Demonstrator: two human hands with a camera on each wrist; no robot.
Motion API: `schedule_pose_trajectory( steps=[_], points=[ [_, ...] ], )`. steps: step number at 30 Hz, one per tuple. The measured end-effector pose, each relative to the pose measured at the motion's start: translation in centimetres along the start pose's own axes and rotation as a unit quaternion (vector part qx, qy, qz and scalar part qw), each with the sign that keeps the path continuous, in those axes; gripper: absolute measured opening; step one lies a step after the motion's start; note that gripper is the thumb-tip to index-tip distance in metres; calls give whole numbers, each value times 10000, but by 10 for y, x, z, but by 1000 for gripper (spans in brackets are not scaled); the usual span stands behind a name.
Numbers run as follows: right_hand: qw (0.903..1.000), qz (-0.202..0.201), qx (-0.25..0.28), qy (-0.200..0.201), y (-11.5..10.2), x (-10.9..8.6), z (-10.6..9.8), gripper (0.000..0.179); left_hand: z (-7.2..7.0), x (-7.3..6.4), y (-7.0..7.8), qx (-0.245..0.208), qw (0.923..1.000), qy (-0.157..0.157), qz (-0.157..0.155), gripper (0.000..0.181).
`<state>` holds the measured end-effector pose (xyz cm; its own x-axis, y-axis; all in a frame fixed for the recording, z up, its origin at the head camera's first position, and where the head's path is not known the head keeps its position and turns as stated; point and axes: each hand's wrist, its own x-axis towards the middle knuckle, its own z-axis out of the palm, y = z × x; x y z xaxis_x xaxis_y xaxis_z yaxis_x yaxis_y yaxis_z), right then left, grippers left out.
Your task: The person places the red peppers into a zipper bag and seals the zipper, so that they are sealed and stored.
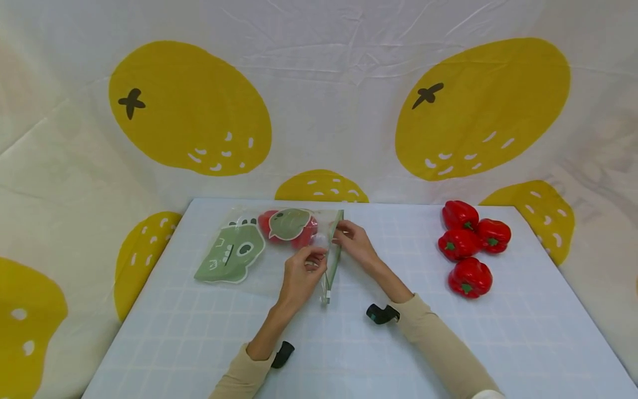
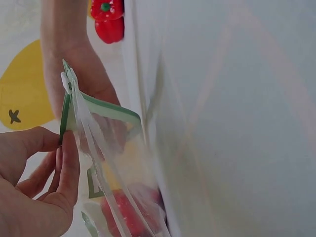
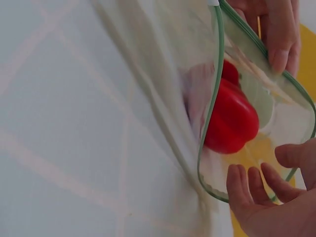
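Observation:
A clear zip bag [image 1: 274, 271] with green cartoon prints lies on the table, its green-edged mouth turned right and parted. Inside it are red bell peppers [image 3: 232, 118], partly hidden by the prints. My left hand [image 1: 301, 274] pinches the near side of the mouth's green rim [image 2: 64, 118] between thumb and fingers. At the far end of the mouth is my right hand [image 1: 356, 244]. Its fingers [image 3: 252, 190] are loosely bent at the rim, with a gap between thumb and fingertips. A white slider [image 2: 66, 82] sits at one end of the zip.
Several more red bell peppers [image 1: 458, 244] are grouped at the right side of the white checked table [image 1: 399, 360]. A pale cloth [image 1: 329, 111] with yellow fruit prints hangs behind and around the table. Black devices [image 1: 382, 314] are worn at both wrists.

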<state>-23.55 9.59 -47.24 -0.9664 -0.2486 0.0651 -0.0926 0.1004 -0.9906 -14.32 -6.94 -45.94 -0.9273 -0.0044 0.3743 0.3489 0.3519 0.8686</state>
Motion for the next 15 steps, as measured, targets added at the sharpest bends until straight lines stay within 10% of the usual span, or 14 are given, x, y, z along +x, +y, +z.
schedule_pose_trajectory(
  steps=[15],
  points=[
    [9999,-90,41,117,-13,-13,-33,37,3,3,-1,5,10000,84,5,13]
  ],
)
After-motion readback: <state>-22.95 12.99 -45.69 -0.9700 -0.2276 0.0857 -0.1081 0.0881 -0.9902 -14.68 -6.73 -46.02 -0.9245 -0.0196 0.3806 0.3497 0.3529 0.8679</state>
